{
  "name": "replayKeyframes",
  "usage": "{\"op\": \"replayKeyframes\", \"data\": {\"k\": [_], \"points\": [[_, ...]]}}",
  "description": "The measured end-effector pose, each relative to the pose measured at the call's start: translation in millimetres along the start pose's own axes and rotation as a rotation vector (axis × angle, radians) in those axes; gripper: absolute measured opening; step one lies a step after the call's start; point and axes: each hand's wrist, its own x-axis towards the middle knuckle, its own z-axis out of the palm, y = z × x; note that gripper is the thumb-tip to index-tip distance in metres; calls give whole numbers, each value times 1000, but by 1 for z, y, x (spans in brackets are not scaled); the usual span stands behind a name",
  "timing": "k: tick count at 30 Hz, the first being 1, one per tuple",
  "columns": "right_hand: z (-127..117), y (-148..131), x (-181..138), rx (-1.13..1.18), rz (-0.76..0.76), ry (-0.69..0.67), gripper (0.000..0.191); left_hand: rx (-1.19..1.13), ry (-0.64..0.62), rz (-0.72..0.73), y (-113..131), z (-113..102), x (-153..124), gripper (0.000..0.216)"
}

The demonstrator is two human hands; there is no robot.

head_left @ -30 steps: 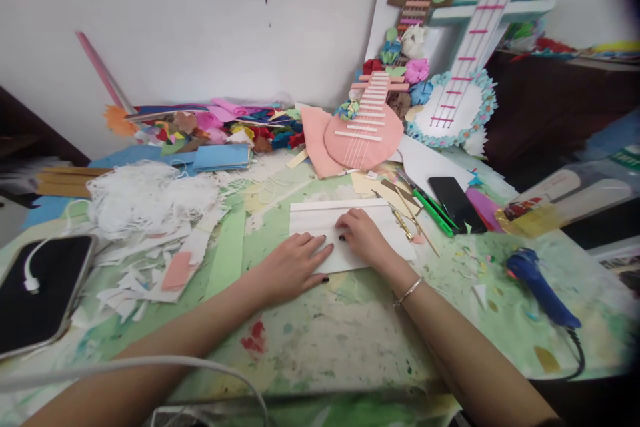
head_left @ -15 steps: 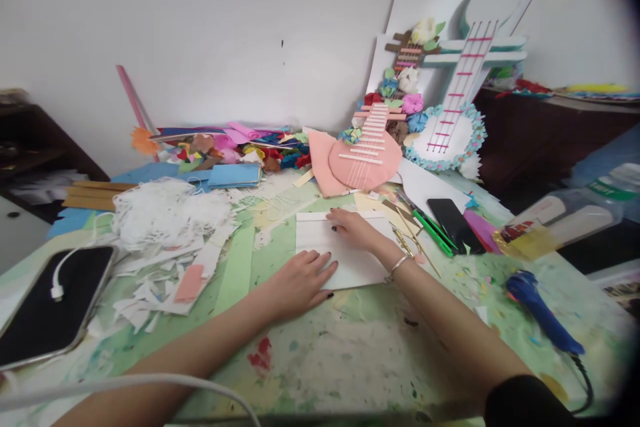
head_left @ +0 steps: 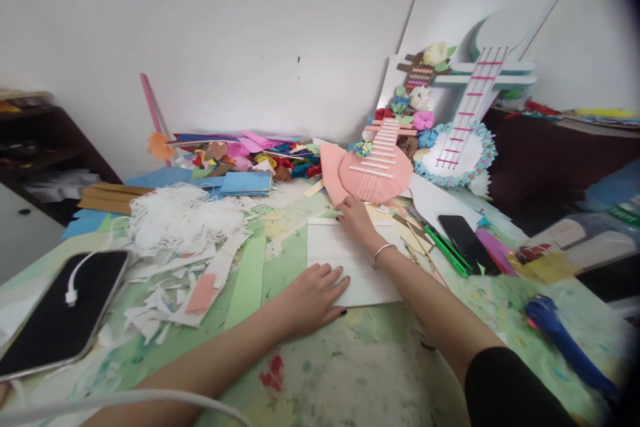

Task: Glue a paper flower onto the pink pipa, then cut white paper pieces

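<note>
A sheet of white paper (head_left: 367, 287) with a raised strip along its far edge lies on the table. My left hand (head_left: 316, 297) rests flat on the paper's near left part, its fingers spread. My right hand (head_left: 357, 220) is over the paper's far edge, fingers loosely bent and a little apart, with nothing visible in them. Just beyond its fingertips is a pink paper lute (head_left: 377, 170) with white strips and strings. Gold-handled scissors (head_left: 417, 255) lie beside the paper, partly behind my right forearm.
White string (head_left: 183, 217) and paper scraps lie left, near a tablet (head_left: 63, 313) with a white cable. On the right are green pens (head_left: 447, 250), a black phone (head_left: 465, 243), a blue glue gun (head_left: 570, 347) and a plastic bottle (head_left: 575, 240). A flower-trimmed paper instrument (head_left: 463, 150) stands behind.
My right hand has moved forward from the paper's raised strip to just past its far edge. My left hand stays flat on the paper. The view has tilted upward and shifted left.
</note>
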Motion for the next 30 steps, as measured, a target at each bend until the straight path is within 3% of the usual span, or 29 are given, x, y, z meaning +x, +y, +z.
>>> {"op": "replayKeyframes", "data": {"k": [3, 6, 11, 16, 20, 24, 26, 30], "points": [[1, -2, 3, 7, -12, -17, 20, -1, 8, -1, 0, 1, 0, 51], [0, -3, 2, 46, -104, -102, 7, 4, 22, -1, 0, 1, 0, 51], [-4, -5, 5, 25, -182, -130, 9, 7, 21, 2, 0, 0, -1, 51], [-5, -7, 14, -38, -64, -28, 24, 24, 18, 2, 2, 0, 0, 50], [-21, -10, 10, -5, 38, 47, 27, 29, 7, -5, 4, 1, 1, 48], [-55, -21, -26, 94, -4, -8, 16, 25, 0, 1, 4, 2, 1, 43], [-70, -29, -56, 233, -111, -176, 15, 16, -12, 14, 4, 2, 2, 40], [-79, -42, -112, 286, -260, -385, 52, -60, -36, 5, -1, -3, 2, 38]]}}
